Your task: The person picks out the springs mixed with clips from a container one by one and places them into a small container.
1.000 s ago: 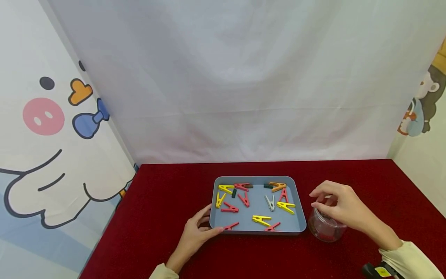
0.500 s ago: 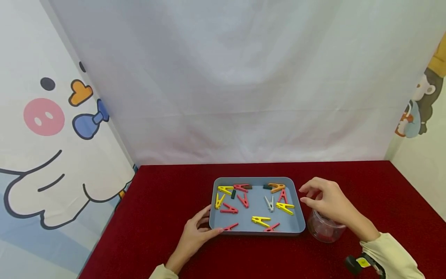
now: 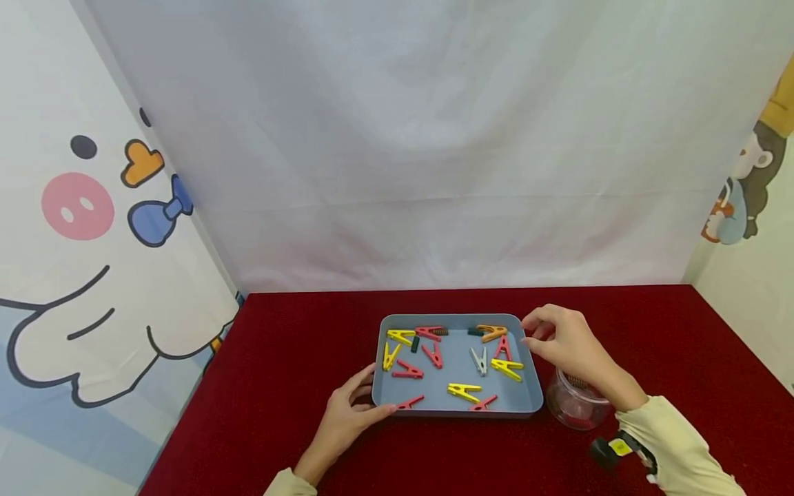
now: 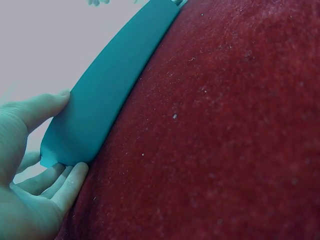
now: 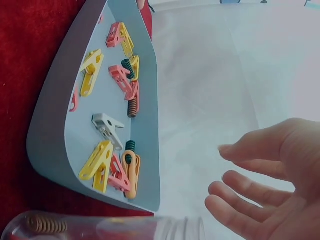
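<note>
Tray: blue-grey tray [image 3: 455, 358], lower middle of the head frame on the red-covered desk [image 3: 298, 344], long axis left to right, plastic clips [image 3: 457, 390] scattered inside.
Left hand [image 3: 350, 406]: got the tray's lower-left corner pinched between thumb and fingers.
Right hand [image 3: 564, 337]: nothing in it that I can see, thumb and fingertips apart, hovering by the tray's upper-right rim; right wrist view shows a gap, so no contact.
Closest clips: orange clip [image 3: 500, 331] and A-shaped red clip [image 3: 504, 340], just left of those fingertips, so way nearer the right side.
Clip angles: orange lies roughly left-right, dark green spring [image 3: 475, 332] at its left end, can't tell if touching; red's narrow end points up-frame.
Jar: clear jar [image 3: 577, 410] just right of the tray, brown spring [image 5: 47, 224] inside.
</note>
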The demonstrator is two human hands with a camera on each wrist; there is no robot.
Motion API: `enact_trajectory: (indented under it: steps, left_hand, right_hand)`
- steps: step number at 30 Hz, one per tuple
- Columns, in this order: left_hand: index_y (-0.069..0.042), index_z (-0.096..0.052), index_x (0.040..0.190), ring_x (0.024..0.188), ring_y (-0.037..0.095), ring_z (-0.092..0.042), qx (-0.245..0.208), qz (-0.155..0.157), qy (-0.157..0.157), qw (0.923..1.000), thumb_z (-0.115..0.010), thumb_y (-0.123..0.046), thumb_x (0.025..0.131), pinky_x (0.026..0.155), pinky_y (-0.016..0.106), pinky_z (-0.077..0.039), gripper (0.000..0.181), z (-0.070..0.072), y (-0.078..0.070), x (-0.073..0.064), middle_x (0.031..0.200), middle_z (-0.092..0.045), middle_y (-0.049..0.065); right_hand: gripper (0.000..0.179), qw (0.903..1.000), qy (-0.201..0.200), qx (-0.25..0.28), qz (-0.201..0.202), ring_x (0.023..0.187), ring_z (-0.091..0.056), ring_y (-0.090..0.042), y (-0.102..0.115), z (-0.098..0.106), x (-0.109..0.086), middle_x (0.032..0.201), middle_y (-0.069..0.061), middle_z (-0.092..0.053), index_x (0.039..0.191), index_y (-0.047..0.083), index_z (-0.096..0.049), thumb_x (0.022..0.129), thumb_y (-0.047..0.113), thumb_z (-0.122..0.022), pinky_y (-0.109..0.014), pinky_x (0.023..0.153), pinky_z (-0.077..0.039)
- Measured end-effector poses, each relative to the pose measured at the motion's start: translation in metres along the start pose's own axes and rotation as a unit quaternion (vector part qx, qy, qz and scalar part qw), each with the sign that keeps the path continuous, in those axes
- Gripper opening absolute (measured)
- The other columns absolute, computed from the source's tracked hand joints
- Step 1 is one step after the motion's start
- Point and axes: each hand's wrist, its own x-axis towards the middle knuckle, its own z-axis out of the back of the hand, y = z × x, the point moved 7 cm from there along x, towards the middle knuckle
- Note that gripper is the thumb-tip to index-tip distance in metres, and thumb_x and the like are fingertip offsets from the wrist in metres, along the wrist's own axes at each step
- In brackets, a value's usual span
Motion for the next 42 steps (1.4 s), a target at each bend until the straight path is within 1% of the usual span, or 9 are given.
enact_trajectory:
  steps: [5,7,10,14,18,26,31,37,42]
  left_hand:
    - [-0.003,-0.042,0.141,0.113,0.035,-0.052,-0.001,0.006,0.001,1.0000,-0.081,-0.014,0.076,0.079,0.027,-0.051,0.076,0.000,0.002,0.001,0.128,-0.051,0.023]
    - [-0.004,-0.042,0.142,0.113,0.034,-0.052,-0.004,0.008,0.002,1.0000,-0.080,-0.015,0.077,0.078,0.026,-0.051,0.076,0.000,0.009,0.003,0.128,-0.051,0.022]
    - [-0.004,-0.041,0.142,0.113,0.034,-0.052,-0.003,0.007,0.004,1.0000,-0.080,-0.014,0.077,0.078,0.027,-0.051,0.077,0.001,0.012,0.005,0.129,-0.050,0.022]
    - [-0.008,-0.042,0.143,0.113,0.031,-0.053,0.010,0.002,0.001,0.9999,-0.081,-0.018,0.077,0.079,0.027,-0.051,0.077,0.002,0.020,0.008,0.129,-0.051,0.019]
    - [-0.014,-0.043,0.142,0.112,0.027,-0.053,0.020,0.008,-0.003,0.9998,-0.081,-0.022,0.076,0.080,0.026,-0.050,0.077,0.002,0.033,0.012,0.130,-0.052,0.015]
    - [-0.011,-0.042,0.143,0.113,0.028,-0.053,0.014,0.000,-0.003,0.9999,-0.081,-0.021,0.077,0.080,0.027,-0.051,0.077,0.001,0.032,0.012,0.130,-0.051,0.017]
    - [-0.011,-0.040,0.144,0.114,0.030,-0.052,0.013,-0.005,-0.003,0.9999,-0.080,-0.020,0.078,0.080,0.027,-0.051,0.078,0.001,0.032,0.012,0.131,-0.050,0.018]
    - [-0.013,-0.042,0.143,0.113,0.027,-0.053,0.023,0.007,-0.002,0.9997,-0.080,-0.023,0.077,0.080,0.027,-0.051,0.077,0.001,0.035,0.012,0.129,-0.051,0.015]
    - [-0.014,-0.042,0.143,0.113,0.027,-0.052,0.023,0.012,-0.001,0.9997,-0.080,-0.025,0.077,0.080,0.026,-0.051,0.077,0.001,0.035,0.011,0.129,-0.051,0.015]
  right_hand:
    - [0.017,1.0000,0.001,0.007,-0.005,0.071,-0.057,-0.018,0.000,-0.007,0.007,0.090,-0.013,-0.064,0.092,0.002,-0.069,0.076,-0.003,-0.071,-0.026,0.058,-0.050]
    - [0.017,1.0000,0.004,0.008,-0.001,0.071,-0.056,-0.018,0.001,-0.011,0.010,0.090,-0.013,-0.064,0.091,0.002,-0.069,0.075,-0.004,-0.071,-0.027,0.058,-0.050]
    - [0.016,0.9999,0.010,0.009,0.000,0.072,-0.056,-0.019,0.003,-0.016,0.014,0.090,-0.012,-0.064,0.091,0.002,-0.069,0.076,-0.004,-0.071,-0.028,0.059,-0.050]
    - [0.015,0.9998,0.016,0.013,0.001,0.071,-0.056,-0.018,0.005,-0.023,0.020,0.091,-0.012,-0.064,0.090,0.002,-0.069,0.076,-0.002,-0.072,-0.028,0.059,-0.050]
    - [0.011,0.9995,0.026,0.020,0.002,0.070,-0.056,-0.017,0.007,-0.031,0.026,0.089,-0.012,-0.064,0.086,0.004,-0.069,0.077,-0.001,-0.073,-0.027,0.056,-0.049]
    - [0.010,0.9973,0.058,0.039,-0.021,0.074,-0.059,-0.022,0.006,-0.045,0.032,0.090,-0.011,-0.062,0.087,0.003,-0.068,0.078,-0.003,-0.069,-0.031,0.058,-0.052]
    - [0.010,0.9979,0.055,0.032,-0.015,0.072,-0.060,-0.020,0.003,-0.051,0.034,0.089,-0.011,-0.063,0.085,0.004,-0.069,0.078,-0.002,-0.071,-0.030,0.057,-0.051]
    - [0.008,0.9980,0.056,0.029,-0.003,0.069,-0.059,-0.018,0.002,-0.059,0.039,0.087,-0.013,-0.065,0.084,0.005,-0.069,0.077,0.002,-0.074,-0.030,0.057,-0.050]
    - [0.008,0.9978,0.059,0.028,-0.014,0.070,-0.057,-0.018,0.001,-0.066,0.043,0.084,-0.011,-0.065,0.083,0.005,-0.069,0.077,0.002,-0.073,-0.030,0.059,-0.050]
